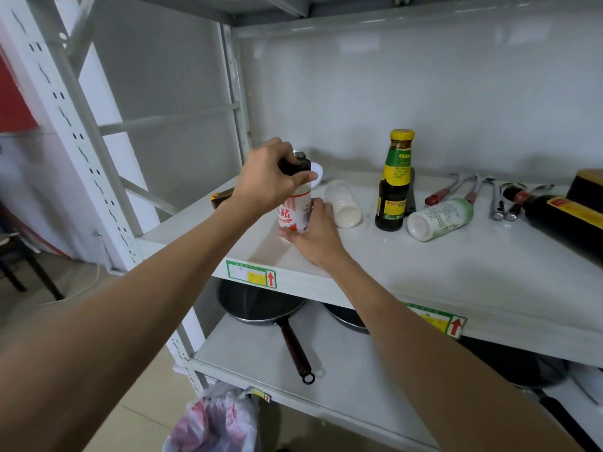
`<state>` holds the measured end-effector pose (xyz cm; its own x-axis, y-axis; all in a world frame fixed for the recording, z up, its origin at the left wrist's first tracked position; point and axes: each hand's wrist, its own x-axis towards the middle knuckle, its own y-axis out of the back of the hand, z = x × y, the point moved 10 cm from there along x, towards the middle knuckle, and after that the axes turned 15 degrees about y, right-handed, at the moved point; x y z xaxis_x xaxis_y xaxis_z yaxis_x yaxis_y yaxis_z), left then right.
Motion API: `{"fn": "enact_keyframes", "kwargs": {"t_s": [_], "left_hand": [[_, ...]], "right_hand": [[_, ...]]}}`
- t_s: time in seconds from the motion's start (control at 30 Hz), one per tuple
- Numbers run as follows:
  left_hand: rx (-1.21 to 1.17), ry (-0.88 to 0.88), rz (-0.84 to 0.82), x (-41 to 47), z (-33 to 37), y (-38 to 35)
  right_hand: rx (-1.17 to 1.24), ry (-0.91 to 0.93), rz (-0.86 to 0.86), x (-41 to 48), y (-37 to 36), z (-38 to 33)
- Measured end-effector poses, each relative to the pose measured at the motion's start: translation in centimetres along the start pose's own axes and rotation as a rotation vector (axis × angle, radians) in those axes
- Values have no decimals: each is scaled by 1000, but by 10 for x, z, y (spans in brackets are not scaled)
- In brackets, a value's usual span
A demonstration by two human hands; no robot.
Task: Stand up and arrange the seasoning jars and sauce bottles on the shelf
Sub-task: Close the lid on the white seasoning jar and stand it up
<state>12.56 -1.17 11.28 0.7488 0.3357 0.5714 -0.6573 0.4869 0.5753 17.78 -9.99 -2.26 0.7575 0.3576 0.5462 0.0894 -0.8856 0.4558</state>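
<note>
two hands (267,177) (315,236) grip the upright seasoning jar (295,212), left on top.

Two hands are holding a jar at the frame's centre.
The left hand (270,177) is gripping the black cap (295,164); the right hand (315,233) is supporting the red-and-white seasoning jar (295,213).

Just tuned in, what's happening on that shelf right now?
A person is holding a red-and-white seasoning jar upright over the shelf: the left hand grips its dark cap from above, the right hand steadies its base. One dark sauce bottle with a yellow cap already stands. A plain white jar and a green-labelled jar lie on their sides, and a large dark bottle lies at the right edge.
</note>
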Motion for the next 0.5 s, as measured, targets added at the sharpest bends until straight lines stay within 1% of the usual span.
{"fn": "enact_keyframes", "kwargs": {"t_s": [0.27,0.5], "left_hand": [[-11,-3,21,3,-1,-5],[-39,13,67,5,-4,-7]], "right_hand": [[141,-37,7,-3,-1,-1],[168,-41,-4,-3,-4,2]]}}
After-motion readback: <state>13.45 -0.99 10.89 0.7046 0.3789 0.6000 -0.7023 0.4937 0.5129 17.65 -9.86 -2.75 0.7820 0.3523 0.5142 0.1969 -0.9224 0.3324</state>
